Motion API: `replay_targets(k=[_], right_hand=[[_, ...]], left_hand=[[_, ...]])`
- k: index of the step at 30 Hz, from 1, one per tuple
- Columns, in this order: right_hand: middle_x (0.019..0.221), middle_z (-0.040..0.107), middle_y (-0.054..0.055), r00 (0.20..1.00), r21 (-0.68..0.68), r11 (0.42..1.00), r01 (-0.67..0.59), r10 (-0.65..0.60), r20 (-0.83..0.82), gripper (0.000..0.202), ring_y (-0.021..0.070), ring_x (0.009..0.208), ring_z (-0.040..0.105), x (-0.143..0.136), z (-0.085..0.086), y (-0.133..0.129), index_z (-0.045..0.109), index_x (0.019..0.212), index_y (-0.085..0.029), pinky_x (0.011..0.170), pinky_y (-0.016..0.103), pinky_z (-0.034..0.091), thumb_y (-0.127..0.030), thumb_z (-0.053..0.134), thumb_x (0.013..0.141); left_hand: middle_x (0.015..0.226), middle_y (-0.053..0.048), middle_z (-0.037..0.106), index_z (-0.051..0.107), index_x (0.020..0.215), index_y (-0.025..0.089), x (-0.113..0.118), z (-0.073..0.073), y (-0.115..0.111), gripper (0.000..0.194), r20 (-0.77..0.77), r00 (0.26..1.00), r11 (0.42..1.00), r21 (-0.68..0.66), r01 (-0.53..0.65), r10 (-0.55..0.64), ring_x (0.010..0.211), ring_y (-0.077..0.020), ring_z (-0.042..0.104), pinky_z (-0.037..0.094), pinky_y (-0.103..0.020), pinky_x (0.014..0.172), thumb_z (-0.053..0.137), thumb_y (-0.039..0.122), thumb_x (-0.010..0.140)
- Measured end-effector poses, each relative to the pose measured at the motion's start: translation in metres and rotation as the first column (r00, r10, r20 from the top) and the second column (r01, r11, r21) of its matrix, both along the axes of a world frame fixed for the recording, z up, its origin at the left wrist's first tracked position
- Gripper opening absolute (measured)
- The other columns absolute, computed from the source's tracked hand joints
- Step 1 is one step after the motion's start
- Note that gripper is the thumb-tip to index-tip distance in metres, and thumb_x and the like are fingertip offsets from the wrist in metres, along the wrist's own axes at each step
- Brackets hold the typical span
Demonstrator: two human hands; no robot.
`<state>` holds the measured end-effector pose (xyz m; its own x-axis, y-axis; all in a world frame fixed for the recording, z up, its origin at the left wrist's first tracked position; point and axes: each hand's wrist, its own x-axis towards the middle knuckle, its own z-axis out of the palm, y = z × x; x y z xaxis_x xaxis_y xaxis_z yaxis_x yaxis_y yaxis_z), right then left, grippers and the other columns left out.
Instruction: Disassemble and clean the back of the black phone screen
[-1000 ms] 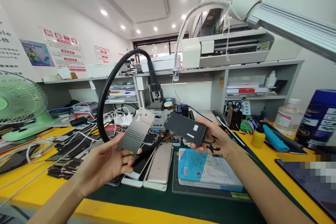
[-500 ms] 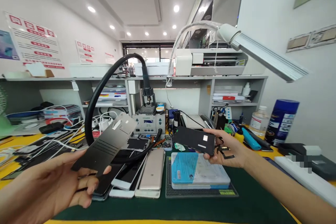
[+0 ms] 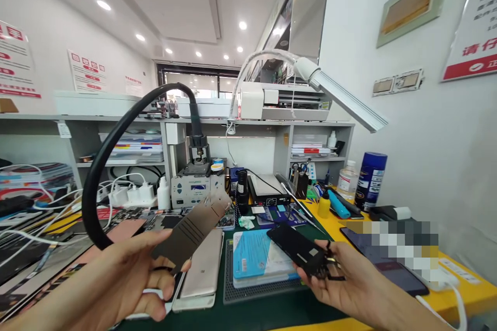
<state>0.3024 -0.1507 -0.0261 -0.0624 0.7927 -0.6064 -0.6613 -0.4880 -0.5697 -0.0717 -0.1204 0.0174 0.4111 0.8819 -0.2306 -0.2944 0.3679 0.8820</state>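
One slotted grey metallic plate (image 3: pixel 190 234) is pinched in the left hand (image 3: pixel 130 265) above the yellow table (image 3: pixel 476 288); the right hand (image 3: pixel 347 276) grasps a black slab (image 3: pixel 297 247), whose dark ribbon cables (image 3: pixel 331 267) could tear if snagged.

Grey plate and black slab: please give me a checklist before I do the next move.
1. Left hand grips grey plate: ok.
2. Right hand grips black slab: ok.
3. Plate and slab apart: ok.
4. Dark strips at slab's end tucked in: not ok, sticking out beside right hand.
5. Mat bare: not ok, a blue-and-white package lies on it.
6. Slab's underside undamaged: cannot tell, hidden.
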Motion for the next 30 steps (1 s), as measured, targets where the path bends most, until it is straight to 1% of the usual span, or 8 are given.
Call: replay_targets(k=[4,11,15,21,25,27,28,30], right_hand=[[0.081,0.073,0.018,1.000,0.048,0.999,-0.021,0.021,-0.017,0.024,0.0281,0.071,0.076,-0.003,-0.010,0.002,0.056,0.103,-0.007,0.059,0.031,0.061,-0.028,0.053,0.092],[0.083,0.074,0.022,0.996,0.085,0.996,0.027,-0.020,-0.085,0.049,0.0358,0.086,0.076,-0.005,-0.017,-0.015,0.051,0.116,0.004,0.086,0.043,0.061,-0.037,0.058,0.089],[0.083,0.076,0.020,0.999,0.109,0.993,0.036,-0.032,-0.032,0.042,0.0319,0.083,0.077,-0.009,-0.018,-0.015,0.059,0.109,-0.006,0.084,0.041,0.062,-0.043,0.058,0.089],[0.080,0.073,0.023,0.993,0.109,0.988,-0.110,0.113,-0.016,0.056,0.0322,0.080,0.075,-0.009,-0.020,-0.016,0.067,0.088,-0.001,0.079,0.038,0.060,-0.056,0.057,0.086],[0.078,0.071,0.022,0.982,0.048,0.990,-0.135,0.127,0.140,0.052,0.0306,0.076,0.074,0.011,-0.019,-0.024,0.065,0.079,-0.006,0.073,0.036,0.059,-0.058,0.061,0.082],[0.080,0.071,0.016,0.938,-0.001,1.000,-0.025,0.024,0.346,0.041,0.0281,0.071,0.072,0.026,-0.011,-0.025,0.064,0.084,-0.012,0.062,0.035,0.057,-0.053,0.066,0.080],[0.087,0.072,0.016,0.870,0.003,0.999,0.049,-0.044,0.492,0.037,0.0290,0.075,0.071,0.032,-0.004,-0.024,0.064,0.090,-0.014,0.056,0.034,0.056,-0.050,0.068,0.079],[0.102,0.072,0.015,0.679,0.242,0.969,0.052,-0.212,0.703,0.035,0.0294,0.096,0.069,0.038,0.017,-0.019,0.065,0.102,-0.017,0.059,0.030,0.054,-0.037,0.077,0.075]], left_hand=[[0.081,-0.012,0.066,0.070,0.087,0.017,0.006,-0.003,0.003,0.026,-0.053,0.992,0.993,-0.016,0.118,-0.119,0.071,-0.0273,0.064,0.056,-0.039,0.058,0.061,0.043,0.088],[0.080,-0.011,0.064,0.072,0.086,0.013,0.016,0.003,0.009,0.034,-0.101,0.986,0.991,-0.039,0.131,-0.135,0.064,-0.0224,0.060,0.056,-0.036,0.055,0.065,0.045,0.084],[0.087,-0.013,0.066,0.071,0.092,0.012,0.023,0.003,0.011,0.036,-0.104,0.986,0.991,-0.053,0.123,-0.128,0.061,-0.0209,0.058,0.055,-0.035,0.052,0.066,0.046,0.083],[0.080,-0.013,0.067,0.071,0.093,0.012,0.028,0.002,0.014,0.041,-0.134,0.985,0.991,-0.098,0.096,-0.108,0.058,-0.0218,0.060,0.054,-0.035,0.049,0.068,0.051,0.081],[0.082,-0.012,0.067,0.071,0.092,0.012,0.028,0.008,0.013,0.040,-0.138,0.983,0.991,-0.084,0.109,-0.119,0.058,-0.0203,0.058,0.055,-0.035,0.050,0.065,0.051,0.084],[0.084,-0.011,0.066,0.072,0.089,0.012,0.028,0.011,0.013,0.041,-0.152,0.978,0.989,-0.067,0.134,-0.143,0.059,-0.0195,0.057,0.055,-0.035,0.051,0.061,0.052,0.086],[0.085,-0.011,0.065,0.072,0.087,0.012,0.029,0.012,0.014,0.043,-0.160,0.973,0.986,-0.062,0.158,-0.166,0.060,-0.0193,0.057,0.055,-0.035,0.052,0.060,0.053,0.086],[0.083,-0.012,0.064,0.074,0.084,0.010,0.033,0.013,0.017,0.048,-0.176,0.956,0.971,-0.065,0.228,-0.236,0.061,-0.0193,0.057,0.056,-0.034,0.055,0.058,0.055,0.087]])
